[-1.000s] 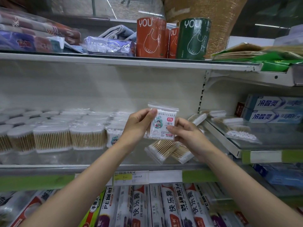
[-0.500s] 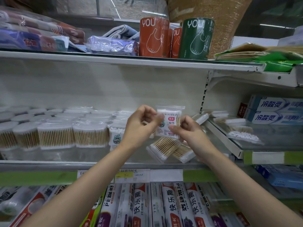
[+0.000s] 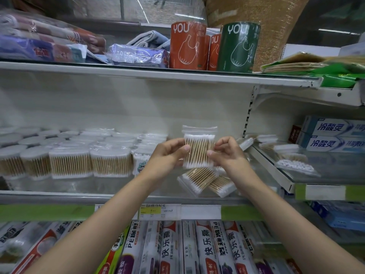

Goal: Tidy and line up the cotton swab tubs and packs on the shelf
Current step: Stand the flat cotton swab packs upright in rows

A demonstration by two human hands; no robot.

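Left hand [image 3: 167, 153], right hand [image 3: 227, 153]: pinching swab pack [image 3: 199, 150] upright, above shelf [image 3: 59, 194]. Tubs [image 3: 69, 161] left: lined up. Loose packs [image 3: 205, 180] near right: askew, pending.

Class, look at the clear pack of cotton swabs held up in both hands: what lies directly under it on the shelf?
Under the held pack, two more swab packs lie tilted and overlapping on the shelf. The right hand and wrist cover their upper right ends.
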